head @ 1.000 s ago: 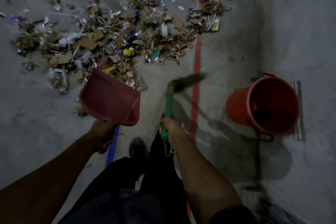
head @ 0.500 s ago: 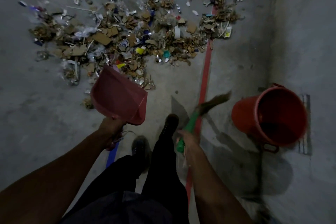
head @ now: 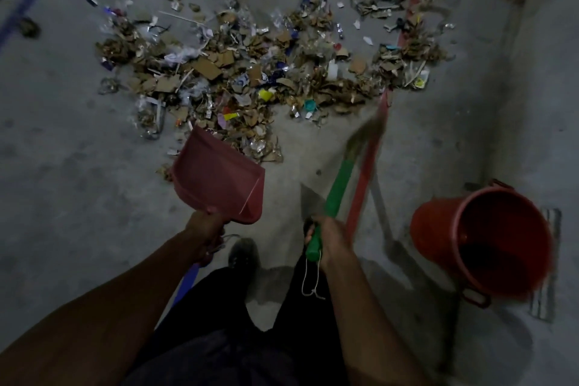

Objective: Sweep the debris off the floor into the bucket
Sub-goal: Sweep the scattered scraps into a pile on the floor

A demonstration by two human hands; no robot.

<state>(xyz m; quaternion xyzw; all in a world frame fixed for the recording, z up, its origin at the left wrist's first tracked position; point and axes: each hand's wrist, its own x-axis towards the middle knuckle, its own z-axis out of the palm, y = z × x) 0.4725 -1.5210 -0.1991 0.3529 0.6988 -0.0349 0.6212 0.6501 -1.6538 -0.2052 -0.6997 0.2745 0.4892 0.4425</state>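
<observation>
Green-handled broom [head: 336, 189] slants up-right toward the debris [head: 250, 72], gripped by the right hand [head: 329, 238]; left hand [head: 205, 229] grips the dustpan [head: 216, 175].

Both hands [head: 205, 229] [head: 329, 238] gripping — arms outstretched.

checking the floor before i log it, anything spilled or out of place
Yes: debris, torn cardboard and wrappers, is strewn across the floor ahead of the dustpan. The bucket stands upright by the wall.
</observation>
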